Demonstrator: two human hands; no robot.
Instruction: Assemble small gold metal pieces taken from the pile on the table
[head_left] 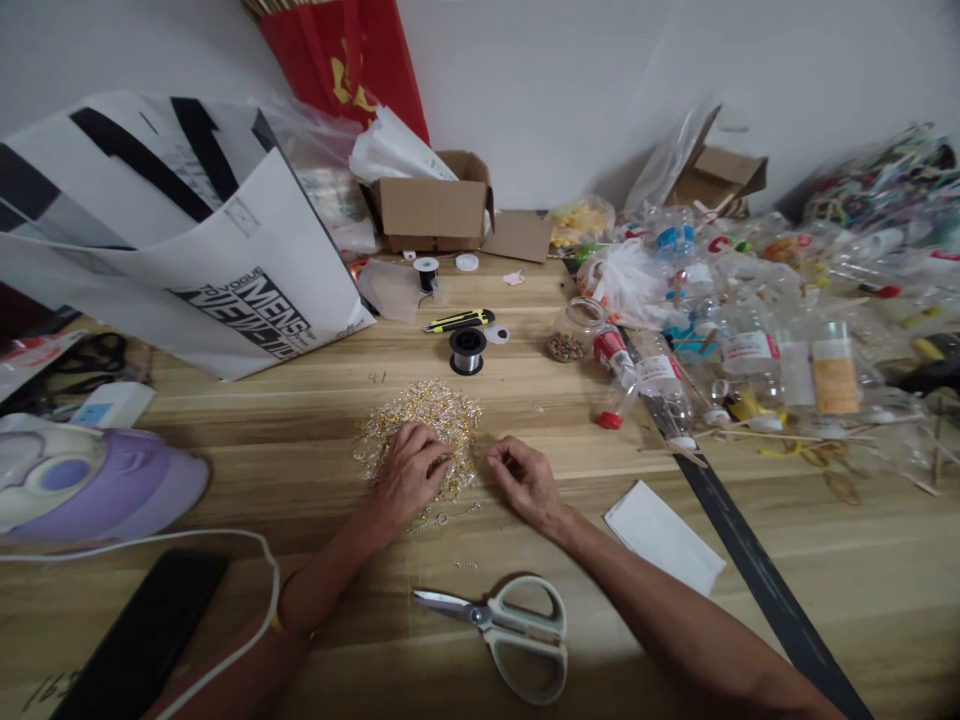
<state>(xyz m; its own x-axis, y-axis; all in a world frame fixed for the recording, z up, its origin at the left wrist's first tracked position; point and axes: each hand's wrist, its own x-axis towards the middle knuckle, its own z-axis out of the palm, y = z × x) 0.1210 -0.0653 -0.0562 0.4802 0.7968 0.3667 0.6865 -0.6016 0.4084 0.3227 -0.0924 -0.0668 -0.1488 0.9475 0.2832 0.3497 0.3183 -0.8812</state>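
Observation:
A loose pile of small gold and clear beads or jewellery pieces (439, 405) lies on the wooden table. My left hand (412, 468) rests on the pile's near side, fingers bent and thumb close to the forefinger; anything held there is too small to see. Just right of the pile, my right hand (523, 480) is closed in a pinch, and what its fingertips hold cannot be made out. A thin chain (444, 518) with a small ring lies below my left hand. Closer to me are a few tiny pieces (466, 565) and a pair of scissors (487, 615) with pale handles.
Behind the pile are a wire spool (467, 352), a yellow-black utility knife (454, 321) and a jar of beads (568, 346). Plastic bottles (660, 380) crowd the right. A folded white paper (664, 537), a black phone (142, 635), a white cable (247, 535) and a large paper bag (285, 230) surround the workspace.

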